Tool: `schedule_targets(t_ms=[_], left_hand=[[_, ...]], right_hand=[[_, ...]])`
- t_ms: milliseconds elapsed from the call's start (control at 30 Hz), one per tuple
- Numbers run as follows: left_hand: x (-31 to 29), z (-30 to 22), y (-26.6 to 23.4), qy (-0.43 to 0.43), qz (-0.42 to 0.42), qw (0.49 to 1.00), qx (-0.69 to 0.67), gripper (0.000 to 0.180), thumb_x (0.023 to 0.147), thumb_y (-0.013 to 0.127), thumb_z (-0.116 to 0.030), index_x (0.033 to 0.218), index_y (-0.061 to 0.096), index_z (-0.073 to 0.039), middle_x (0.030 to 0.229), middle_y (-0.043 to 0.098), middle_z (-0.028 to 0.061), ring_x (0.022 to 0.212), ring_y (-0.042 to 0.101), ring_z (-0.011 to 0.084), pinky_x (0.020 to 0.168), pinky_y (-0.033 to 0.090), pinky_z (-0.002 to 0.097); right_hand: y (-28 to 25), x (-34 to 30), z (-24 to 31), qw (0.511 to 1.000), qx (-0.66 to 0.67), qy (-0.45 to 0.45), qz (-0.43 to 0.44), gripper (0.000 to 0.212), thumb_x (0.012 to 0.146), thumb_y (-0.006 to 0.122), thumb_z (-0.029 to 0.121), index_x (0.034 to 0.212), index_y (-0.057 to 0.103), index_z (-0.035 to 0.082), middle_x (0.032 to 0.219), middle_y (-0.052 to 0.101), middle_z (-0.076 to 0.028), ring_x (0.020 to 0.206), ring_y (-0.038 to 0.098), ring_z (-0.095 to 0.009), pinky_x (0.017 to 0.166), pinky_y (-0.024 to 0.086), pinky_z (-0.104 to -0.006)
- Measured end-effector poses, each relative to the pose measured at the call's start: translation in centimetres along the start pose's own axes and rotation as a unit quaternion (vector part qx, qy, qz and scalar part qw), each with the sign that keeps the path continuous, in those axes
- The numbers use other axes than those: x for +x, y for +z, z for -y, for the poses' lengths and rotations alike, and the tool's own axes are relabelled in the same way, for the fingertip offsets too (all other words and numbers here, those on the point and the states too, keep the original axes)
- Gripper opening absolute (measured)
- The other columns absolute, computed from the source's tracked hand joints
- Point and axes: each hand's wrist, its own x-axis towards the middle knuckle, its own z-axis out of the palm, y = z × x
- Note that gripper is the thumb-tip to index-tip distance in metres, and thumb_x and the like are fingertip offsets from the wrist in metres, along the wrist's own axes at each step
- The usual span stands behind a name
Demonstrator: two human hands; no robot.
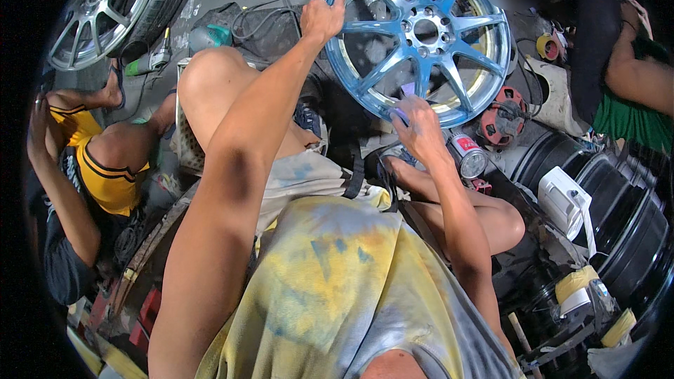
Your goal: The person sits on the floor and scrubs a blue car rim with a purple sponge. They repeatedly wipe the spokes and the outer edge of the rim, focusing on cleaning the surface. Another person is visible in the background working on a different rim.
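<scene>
A blue multi-spoke wheel rim (425, 34) with bare silvery patches stands tilted in front of me. My left hand (323, 20) is closed around its left edge, the thumb lying along the lip. At the lower edge of the rim, my right hand (421, 130) pinches a thin purple piece of sandpaper (400, 115) against the blue metal. A lighter purple scrap (408, 89) shows between the spokes just above; whether it belongs to the same piece I cannot tell. The right fingertips are partly hidden and slightly blurred.
A can (469, 154) and a red reel (503, 116) stand right of the rim. Black wheel barrels (611, 203) and a white container (564, 200) lie farther right. Co-workers sit at left, in yellow shorts (112, 175), and upper right. A silver wheel (105, 10) leans upper left; a hose (274, 10) crosses the floor.
</scene>
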Motion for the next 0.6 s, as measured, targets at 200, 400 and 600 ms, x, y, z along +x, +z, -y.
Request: schedule_targets(t_ms=[200,400,600], left_hand=[[0.0,0.1,-0.1,-0.008,-0.002,1.000,-0.017,0.084,0.094,0.049,-0.069,0.111,0.070,0.011,0.117,0.067,0.0339,0.117,0.063,0.0469,0.103,0.048,0.0487],[0.2,0.3,0.1,-0.004,-0.007,1.000,-0.021,0.082,0.094,0.049,-0.067,0.112,0.071,0.009,0.118,0.067,0.0338,0.117,0.063,0.0471,0.103,0.048,0.0489],[0.0,0.2,0.2,-0.008,0.007,1.000,-0.027,0.082,0.094,0.049,-0.067,0.113,0.070,0.009,0.116,0.067,0.0338,0.117,0.063,0.0475,0.104,0.048,0.0490]], right_hand=[[0.9,0.1,2.2,0.983,0.041,0.173,-0.036,0.027,0.092,0.070,0.019,0.105,0.069,-0.005,0.096,0.068,-0.029,0.090,0.065,-0.048,0.077,0.051,-0.0507],[2.1,0.5,3.9,0.965,0.093,0.224,-0.096,0.018,0.089,0.071,0.013,0.090,0.068,-0.004,0.079,0.067,-0.029,0.081,0.065,-0.050,0.070,0.051,-0.0508],[2.5,1.2,5.5,0.937,0.118,0.305,-0.119,0.018,0.090,0.067,0.012,0.087,0.067,-0.006,0.074,0.066,-0.029,0.076,0.067,-0.048,0.067,0.051,-0.0490]])
